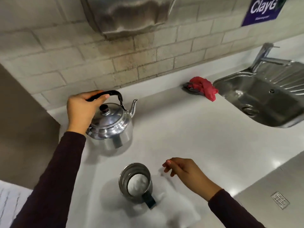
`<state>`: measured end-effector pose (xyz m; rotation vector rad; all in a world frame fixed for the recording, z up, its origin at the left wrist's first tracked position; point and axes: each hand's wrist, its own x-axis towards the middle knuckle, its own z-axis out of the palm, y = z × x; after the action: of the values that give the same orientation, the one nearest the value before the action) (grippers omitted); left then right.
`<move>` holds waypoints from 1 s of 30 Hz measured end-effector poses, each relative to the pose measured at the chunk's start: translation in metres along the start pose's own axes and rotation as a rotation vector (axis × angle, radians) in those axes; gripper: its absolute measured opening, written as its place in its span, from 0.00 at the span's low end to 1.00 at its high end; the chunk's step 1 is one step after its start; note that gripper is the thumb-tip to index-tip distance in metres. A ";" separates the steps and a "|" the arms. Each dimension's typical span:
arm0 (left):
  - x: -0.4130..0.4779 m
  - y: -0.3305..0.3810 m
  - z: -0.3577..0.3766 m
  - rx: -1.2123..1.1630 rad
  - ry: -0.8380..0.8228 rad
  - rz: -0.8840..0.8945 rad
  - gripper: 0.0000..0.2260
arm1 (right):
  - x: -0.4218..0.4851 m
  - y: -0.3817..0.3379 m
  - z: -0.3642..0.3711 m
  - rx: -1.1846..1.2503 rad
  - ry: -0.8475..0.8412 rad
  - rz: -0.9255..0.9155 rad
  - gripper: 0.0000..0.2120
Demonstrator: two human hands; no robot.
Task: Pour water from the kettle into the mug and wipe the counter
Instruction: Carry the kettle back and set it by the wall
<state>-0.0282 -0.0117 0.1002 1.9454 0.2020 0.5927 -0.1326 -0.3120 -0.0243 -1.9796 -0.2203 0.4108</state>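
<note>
So from my feed, the counter (189, 129) is pale and mostly bare. Far right there's a steel sink (263, 99) with a tap (266, 56) behind it, and a red cloth (204, 88) bunched up on a grey one just left of the sink's rim, its tail hanging over that edge. Tiled wall at the back, some shiny metal thing hanging off the top of the frame, purple sign up in the far right corner. Nothing sits between the kettle and the mug, that stretch of counter is open.

My left hand (82, 111) is wrapped around the black handle (111, 93) of the kettle (111, 125), fingers curled over the top of it, thumb on the near side. Kettle is far left, lid on, spout pointing right toward the sink; can't tell if its base is touching the counter.

The mug (135, 182) is steel, near centre, handle pointing at me. My right hand (185, 170) hovers just right of it, fingers loosely curled, holding nothing, not touching the mug
</note>
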 end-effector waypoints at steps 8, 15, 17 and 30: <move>0.048 -0.039 0.068 -0.098 -0.152 -0.024 0.13 | 0.012 0.007 -0.009 0.014 0.091 0.081 0.16; 0.080 -0.064 0.111 -0.068 -0.257 0.051 0.17 | 0.026 0.016 -0.012 -0.003 0.166 0.146 0.17; 0.086 -0.069 0.118 -0.056 -0.270 0.069 0.17 | 0.029 0.017 -0.012 -0.003 0.184 0.151 0.17; 0.134 -0.104 0.134 -0.077 -0.347 0.013 0.16 | 0.040 0.022 -0.007 0.053 0.216 0.152 0.15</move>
<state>0.1658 -0.0212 0.0054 1.9411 -0.0511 0.2593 -0.0940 -0.3142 -0.0489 -1.9776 0.0776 0.2929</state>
